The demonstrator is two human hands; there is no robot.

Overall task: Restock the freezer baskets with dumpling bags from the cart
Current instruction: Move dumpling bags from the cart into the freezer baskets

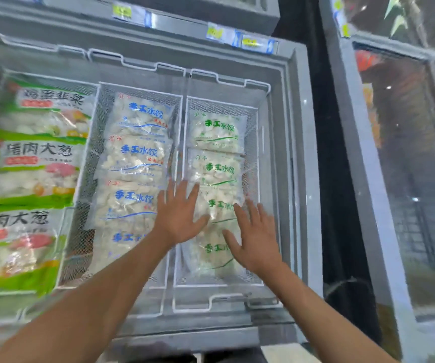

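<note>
Two white wire baskets sit side by side in the open chest freezer. The right basket (256, 142) holds several clear dumpling bags with green lettering (217, 131), overlapping in a row. The middle basket (98, 121) holds several similar bags with blue lettering (140, 119). My left hand (178, 214) lies flat with fingers spread over the divide between the two baskets, touching a green-lettered bag. My right hand (254, 238), fingers also straight and spread, is over the nearer green-lettered bags. Neither hand holds anything. The cart is out of view.
To the left lie larger green-and-white printed bags (35, 158) stacked in another section. The grey freezer rim (301, 153) frames the baskets, with price tags (257, 43) along the far edge. A second glass-topped freezer (407, 153) stands to the right across a dark gap.
</note>
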